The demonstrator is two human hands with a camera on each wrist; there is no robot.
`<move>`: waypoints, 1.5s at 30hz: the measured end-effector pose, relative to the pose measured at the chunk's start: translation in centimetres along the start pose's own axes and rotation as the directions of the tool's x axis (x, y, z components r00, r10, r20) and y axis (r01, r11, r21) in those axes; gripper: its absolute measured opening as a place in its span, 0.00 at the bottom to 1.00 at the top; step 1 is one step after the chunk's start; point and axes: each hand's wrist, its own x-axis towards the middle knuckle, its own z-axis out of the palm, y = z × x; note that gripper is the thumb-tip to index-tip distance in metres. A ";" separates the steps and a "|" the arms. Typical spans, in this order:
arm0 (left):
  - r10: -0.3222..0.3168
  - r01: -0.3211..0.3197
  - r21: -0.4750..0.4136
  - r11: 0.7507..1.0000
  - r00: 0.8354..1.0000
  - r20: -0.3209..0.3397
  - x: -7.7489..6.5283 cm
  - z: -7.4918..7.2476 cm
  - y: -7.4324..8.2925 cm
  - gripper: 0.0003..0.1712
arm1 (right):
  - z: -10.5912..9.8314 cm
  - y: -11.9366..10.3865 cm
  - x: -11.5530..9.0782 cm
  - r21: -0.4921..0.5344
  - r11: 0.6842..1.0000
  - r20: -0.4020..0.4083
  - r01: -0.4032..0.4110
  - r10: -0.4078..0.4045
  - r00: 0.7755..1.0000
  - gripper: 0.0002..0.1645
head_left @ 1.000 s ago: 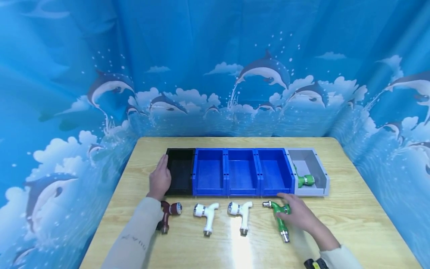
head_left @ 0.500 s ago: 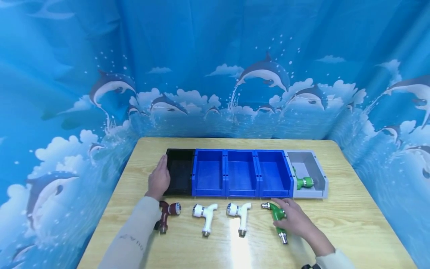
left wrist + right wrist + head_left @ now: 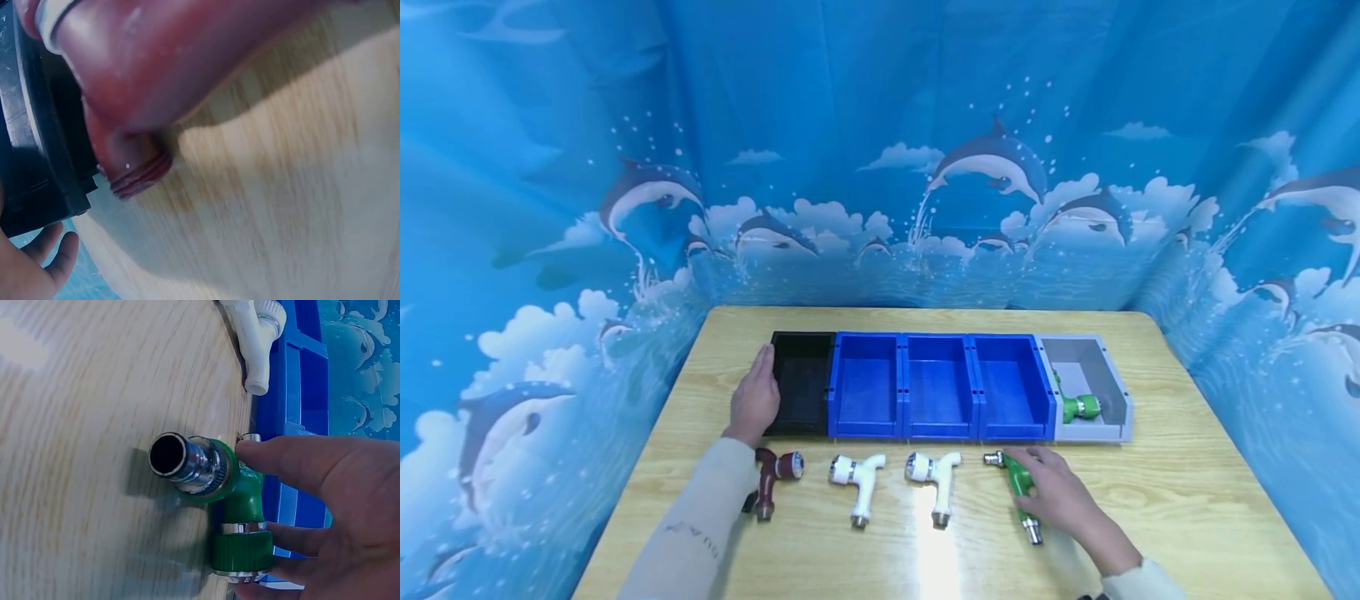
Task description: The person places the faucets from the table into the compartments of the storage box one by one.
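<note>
My left hand (image 3: 755,404) rests with straight fingers along the outer left side of a black bin (image 3: 803,387). A dark red faucet (image 3: 766,483) lies on the table just below that wrist, partly covered by the sleeve; it looms large in the left wrist view. At the right, my right hand (image 3: 1054,492) holds a green faucet (image 3: 244,497) near the table, thumb on its body and fingers around the knob side. Its chrome-threaded inlet faces the right wrist camera. Another green faucet (image 3: 1081,407) lies inside the grey bin (image 3: 1093,432).
Two white faucets, a left one (image 3: 865,487) and a right one (image 3: 942,487), lie in the row between the hands. Three blue bins (image 3: 940,429) join the black and grey ones in a line. A dolphin-print curtain (image 3: 880,167) surrounds the wooden table (image 3: 1210,500).
My right hand has closed in on the green faucet and covers more of it, its fingers drawn in around the knob. The left hand stays at the black bin.
</note>
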 end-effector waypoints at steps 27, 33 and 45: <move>-0.019 0.019 0.063 0.998 1.000 -0.006 0.5 -0.1 -0.4 0.34 | 0.2 0.1 0.5 -0.016 0.999 0.041 0.041 -0.040 0.998 0.29; -0.030 0.030 0.043 0.999 0.999 -0.012 0.5 0.1 -0.6 0.33 | 0.5 0.3 0.6 0.001 1.000 0.066 0.027 -0.027 0.997 0.34; 0.015 -0.017 0.029 0.999 0.999 0.046 0.7 0.1 -0.3 0.34 | 0.2 0.8 0.5 -0.010 0.997 0.105 0.073 -0.072 0.992 0.44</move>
